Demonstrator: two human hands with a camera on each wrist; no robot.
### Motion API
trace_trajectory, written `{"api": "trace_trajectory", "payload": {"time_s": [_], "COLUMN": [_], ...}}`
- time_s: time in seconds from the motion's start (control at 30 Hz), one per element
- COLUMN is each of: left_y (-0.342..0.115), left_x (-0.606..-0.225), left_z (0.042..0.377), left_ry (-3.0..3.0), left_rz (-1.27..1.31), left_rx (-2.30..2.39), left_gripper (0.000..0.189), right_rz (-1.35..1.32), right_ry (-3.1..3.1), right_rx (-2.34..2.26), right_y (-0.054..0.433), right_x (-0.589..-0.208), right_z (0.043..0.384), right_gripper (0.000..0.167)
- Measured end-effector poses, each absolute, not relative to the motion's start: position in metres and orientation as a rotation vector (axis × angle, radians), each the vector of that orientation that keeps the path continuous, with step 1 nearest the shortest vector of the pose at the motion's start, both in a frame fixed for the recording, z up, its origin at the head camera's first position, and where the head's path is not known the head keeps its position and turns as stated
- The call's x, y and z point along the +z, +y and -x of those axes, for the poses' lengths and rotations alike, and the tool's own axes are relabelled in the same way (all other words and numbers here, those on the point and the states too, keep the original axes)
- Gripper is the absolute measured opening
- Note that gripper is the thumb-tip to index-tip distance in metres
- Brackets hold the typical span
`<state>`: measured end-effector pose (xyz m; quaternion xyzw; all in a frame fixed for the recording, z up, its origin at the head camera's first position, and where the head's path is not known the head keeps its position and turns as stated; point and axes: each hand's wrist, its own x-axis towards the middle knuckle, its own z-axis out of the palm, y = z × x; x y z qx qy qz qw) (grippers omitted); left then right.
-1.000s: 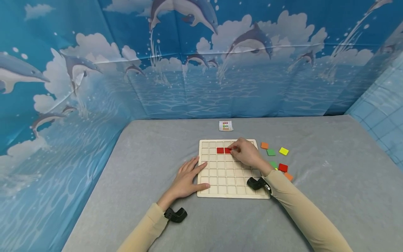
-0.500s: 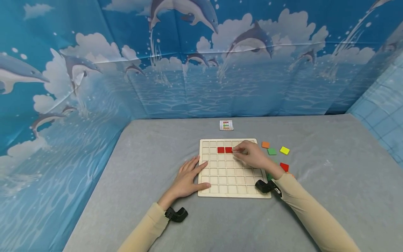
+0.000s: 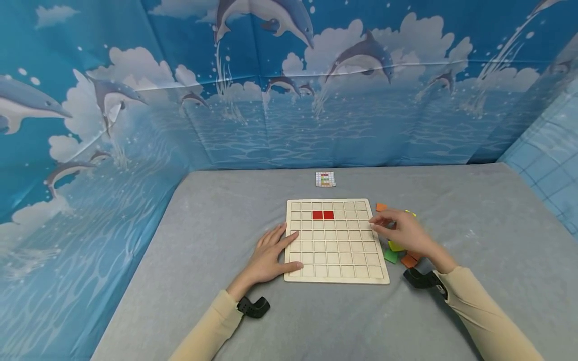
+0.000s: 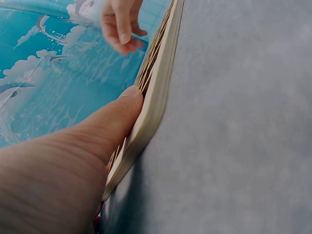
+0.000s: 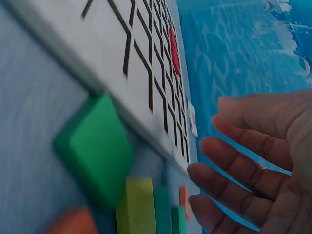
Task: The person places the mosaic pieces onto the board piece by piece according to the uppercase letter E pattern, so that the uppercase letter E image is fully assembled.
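A pale wooden grid board (image 3: 336, 258) lies on the grey cloth, with two red square tiles (image 3: 322, 215) side by side in its second row from the back. My left hand (image 3: 267, 256) rests spread on the board's left edge; in the left wrist view its thumb (image 4: 114, 119) lies over the rim near a corner. Beyond the board's right edge hovers my right hand (image 3: 403, 230), fingers loosely bent and holding nothing. Loose tiles lie under and around it, among them a green tile (image 5: 100, 148) and a yellow tile (image 5: 139, 207); the hand hides part of the pile.
A small card (image 3: 325, 179) printed with a coloured grid lies behind the board. Orange tiles (image 3: 410, 260) sit by the board's right side. A dolphin-print blue curtain (image 3: 289, 120) hangs at the back and left of the table.
My right hand has moved right, away from the red tiles on the board, to the loose tiles beside it. Both red tiles are now fully uncovered. My left hand stays put.
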<state>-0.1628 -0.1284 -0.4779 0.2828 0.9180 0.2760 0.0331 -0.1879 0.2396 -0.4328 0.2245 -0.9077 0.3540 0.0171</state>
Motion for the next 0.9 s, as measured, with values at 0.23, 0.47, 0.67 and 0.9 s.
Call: {"api": "trace_trajectory", "payload": {"time_s": [0.23,0.47,0.67,0.9], "left_y": [-0.127,-0.128,-0.129,-0.129], "left_x": [-0.476,-0.478,-0.478,-0.478], "left_z": [0.161,0.161,0.162,0.162], "left_ry": [2.823,2.827,2.830,2.822], "left_rz": [-0.896,-0.859,-0.857,-0.864], "left_rx": [0.889,0.859,0.836,0.854], "left_gripper": [0.076,0.078,0.078,0.078], "right_rz": [-0.577,-0.473,-0.454,-0.464], "right_ry": [-2.927,-2.997,-3.010,-3.048], "right_rx": [0.974,0.931,0.912,0.927], "right_y": [0.268,0.281,0.286,0.290], "right_x": [-0.434,-0.436,-0.440,-0.443], "right_z": [0.177,0.175,0.176,0.177], "right_gripper": [0.024,0.043,0.042,0.037]}}
